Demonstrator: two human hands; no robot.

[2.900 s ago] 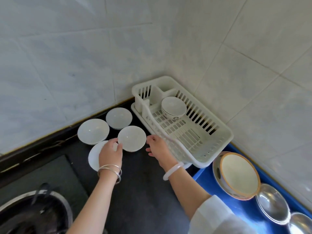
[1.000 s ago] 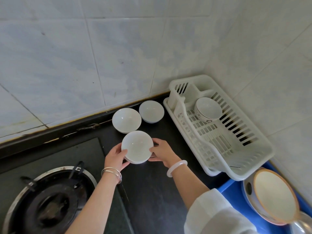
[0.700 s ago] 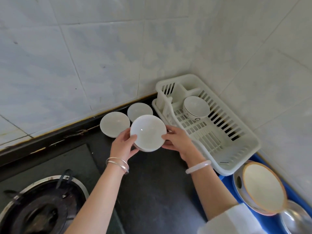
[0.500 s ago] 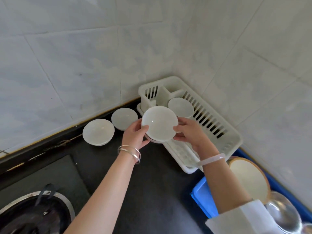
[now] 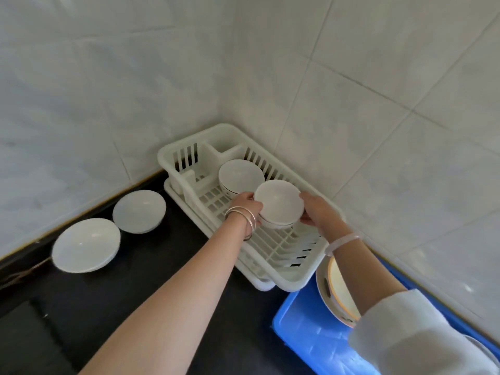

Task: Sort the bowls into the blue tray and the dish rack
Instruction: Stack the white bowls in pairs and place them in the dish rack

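The rack (image 5: 281, 277) sits hard against both walls (image 5: 351, 90), so the way in is from above. A bowl (image 5: 239, 175) fills its far end; the near grid lies open. Two bowls (image 5: 139, 211) crowd the desk (image 5: 135, 288) beside it.

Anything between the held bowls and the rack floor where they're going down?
Nothing visible. Both hands, left and right, hold the stacked bowls over bare grid of the dish rack. The bowl already in the rack sits just behind, close to the stack but not under it.
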